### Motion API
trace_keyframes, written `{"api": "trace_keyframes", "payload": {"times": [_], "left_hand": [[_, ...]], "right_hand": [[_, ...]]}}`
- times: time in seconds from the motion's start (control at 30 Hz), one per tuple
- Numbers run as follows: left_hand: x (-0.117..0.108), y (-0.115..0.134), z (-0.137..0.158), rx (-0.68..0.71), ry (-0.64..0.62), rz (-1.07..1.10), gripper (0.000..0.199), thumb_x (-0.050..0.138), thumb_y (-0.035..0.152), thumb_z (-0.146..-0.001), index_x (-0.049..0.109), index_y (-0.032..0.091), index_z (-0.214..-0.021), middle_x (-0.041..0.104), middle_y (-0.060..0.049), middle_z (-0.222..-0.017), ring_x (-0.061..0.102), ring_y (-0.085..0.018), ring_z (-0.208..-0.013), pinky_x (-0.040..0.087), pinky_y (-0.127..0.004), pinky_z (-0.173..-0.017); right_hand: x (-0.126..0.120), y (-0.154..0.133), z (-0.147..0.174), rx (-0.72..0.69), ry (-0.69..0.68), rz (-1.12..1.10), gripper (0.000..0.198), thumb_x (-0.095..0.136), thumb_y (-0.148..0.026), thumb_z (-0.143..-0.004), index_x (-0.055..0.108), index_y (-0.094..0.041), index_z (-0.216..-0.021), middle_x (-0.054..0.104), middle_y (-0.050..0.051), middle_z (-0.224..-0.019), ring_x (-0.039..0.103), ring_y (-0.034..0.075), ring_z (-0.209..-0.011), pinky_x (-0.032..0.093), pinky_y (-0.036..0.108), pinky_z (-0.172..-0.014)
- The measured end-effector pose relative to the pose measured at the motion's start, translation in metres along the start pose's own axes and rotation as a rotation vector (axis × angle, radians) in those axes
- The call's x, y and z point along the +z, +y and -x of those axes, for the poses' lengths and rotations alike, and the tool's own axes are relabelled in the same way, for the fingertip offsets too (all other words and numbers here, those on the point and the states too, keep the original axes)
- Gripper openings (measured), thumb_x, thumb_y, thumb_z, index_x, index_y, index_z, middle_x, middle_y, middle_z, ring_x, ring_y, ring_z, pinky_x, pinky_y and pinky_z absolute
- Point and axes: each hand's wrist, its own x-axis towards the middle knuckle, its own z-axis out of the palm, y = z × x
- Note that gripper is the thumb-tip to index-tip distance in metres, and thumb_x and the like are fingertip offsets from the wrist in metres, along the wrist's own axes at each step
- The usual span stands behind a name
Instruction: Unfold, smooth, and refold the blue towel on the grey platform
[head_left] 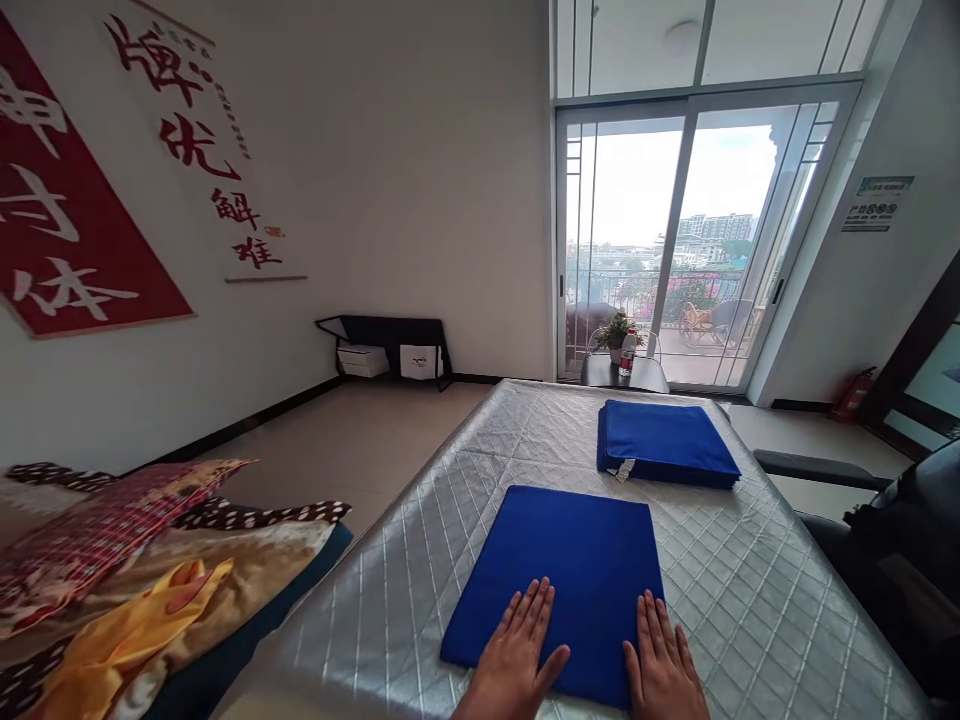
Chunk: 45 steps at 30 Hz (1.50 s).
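A flat, square blue folded cloth [574, 560] lies on a table with a silver quilted cover [405, 590]. Fingers stretched out, my left hand [523, 645] rests flat on the near left part of the cloth. My right hand [660, 655] lies flat over the cloth's near right edge, its fingers also extended and partly on the cover. Neither hand grips anything. Beyond the cloth, to the right, sits a stack of folded blue cloths [667, 440] with a white tag [624, 468] at its near left corner.
A bed or couch with a patterned pillow [127, 530] and yellow cloth [142, 620] stands at left. Past the table's far edge, a small dark table [600, 375] bears a bottle [627, 355] and a plant [613, 335]. A black chair [907, 560] is at right.
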Motion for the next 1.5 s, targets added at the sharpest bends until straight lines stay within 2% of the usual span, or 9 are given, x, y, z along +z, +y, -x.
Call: {"api": "trace_keyframes", "payload": {"times": [0.13, 0.27, 0.57, 0.77, 0.87, 1.0, 1.17, 1.37, 1.5], "left_hand": [[-0.007, -0.049, 0.036, -0.286, -0.017, -0.056, 0.07, 0.03, 0.056, -0.102, -0.003, 0.024, -0.155, 0.024, -0.007, -0.162, 0.032, -0.024, -0.146, 0.034, -0.045, -0.117], [-0.022, -0.067, 0.051, -0.379, -0.067, -0.029, 0.075, 0.03, 0.061, -0.1, 0.001, 0.02, -0.156, 0.022, -0.009, -0.162, 0.031, -0.025, -0.147, 0.035, -0.046, -0.116], [-0.018, -0.062, 0.05, -0.414, -0.001, 0.019, 0.087, 0.034, 0.069, -0.095, 0.007, 0.016, -0.158, 0.023, -0.01, -0.162, 0.033, -0.029, -0.145, 0.039, -0.046, -0.114], [-0.011, -0.069, 0.052, -0.377, 0.054, 0.04, 0.084, 0.036, 0.066, -0.095, 0.012, 0.017, -0.159, 0.031, -0.011, -0.16, 0.038, -0.03, -0.143, 0.04, -0.048, -0.113], [-0.006, -0.073, 0.054, -0.343, 0.073, 0.045, 0.082, 0.037, 0.065, -0.095, 0.014, 0.019, -0.159, 0.036, -0.01, -0.158, 0.04, -0.031, -0.142, 0.041, -0.05, -0.112], [0.004, -0.082, 0.056, -0.306, 0.063, 0.06, 0.084, 0.039, 0.066, -0.094, 0.019, 0.015, -0.158, 0.037, -0.013, -0.157, 0.041, -0.034, -0.141, 0.041, -0.049, -0.112], [0.018, -0.091, 0.057, -0.27, 0.079, 0.05, 0.084, 0.043, 0.065, -0.093, 0.018, 0.019, -0.158, 0.041, -0.011, -0.155, 0.042, -0.034, -0.14, 0.042, -0.05, -0.111], [0.019, -0.094, 0.057, -0.296, 0.052, 0.017, 0.081, 0.039, 0.066, -0.094, 0.024, 0.015, -0.156, 0.042, -0.013, -0.154, 0.044, -0.033, -0.139, 0.043, -0.049, -0.111], [0.006, -0.099, 0.053, -0.336, -0.061, 0.037, 0.078, 0.035, 0.07, -0.093, 0.03, 0.021, -0.154, 0.045, -0.009, -0.152, 0.046, -0.032, -0.138, 0.045, -0.05, -0.109]], "right_hand": [[-0.001, 0.001, 0.001, 0.0, 0.007, -0.025, 0.066, 0.025, -0.05, -0.098, 0.032, -0.015, -0.153, 0.019, 0.005, -0.162, 0.017, 0.025, -0.15, 0.021, 0.051, -0.122], [-0.004, 0.0, 0.002, 0.003, 0.002, -0.001, 0.066, 0.026, -0.049, -0.098, 0.033, -0.015, -0.153, 0.02, 0.005, -0.162, 0.017, 0.026, -0.15, 0.02, 0.051, -0.122], [0.005, 0.011, -0.001, -0.015, -0.008, 0.034, 0.068, 0.024, -0.053, -0.098, 0.033, -0.016, -0.154, 0.023, 0.006, -0.162, 0.02, 0.025, -0.149, 0.025, 0.049, -0.12], [0.002, 0.009, 0.001, -0.014, 0.026, 0.028, 0.069, 0.024, -0.054, -0.097, 0.037, -0.016, -0.152, 0.027, 0.006, -0.161, 0.023, 0.024, -0.149, 0.025, 0.048, -0.121], [-0.008, 0.007, 0.005, 0.001, 0.026, -0.009, 0.07, 0.024, -0.055, -0.097, 0.034, -0.014, -0.153, 0.027, 0.007, -0.161, 0.023, 0.023, -0.149, 0.025, 0.046, -0.122], [-0.032, -0.003, 0.005, 0.055, 0.053, -0.019, 0.069, 0.021, -0.054, -0.099, 0.03, -0.013, -0.154, 0.026, 0.007, -0.162, 0.021, 0.022, -0.15, 0.023, 0.045, -0.122], [-0.057, -0.025, -0.012, 0.035, 0.112, -0.039, 0.068, 0.024, -0.055, -0.1, 0.028, -0.015, -0.155, 0.026, 0.006, -0.162, 0.021, 0.02, -0.15, 0.022, 0.043, -0.123], [-0.043, -0.034, -0.033, 0.095, 0.053, -0.019, 0.068, 0.025, -0.053, -0.1, 0.028, -0.013, -0.154, 0.025, 0.008, -0.162, 0.018, 0.021, -0.15, 0.018, 0.045, -0.123], [-0.034, -0.027, -0.031, 0.105, 0.025, -0.046, 0.067, 0.023, -0.052, -0.099, 0.025, -0.014, -0.155, 0.021, 0.005, -0.163, 0.016, 0.02, -0.151, 0.018, 0.044, -0.123]]}}
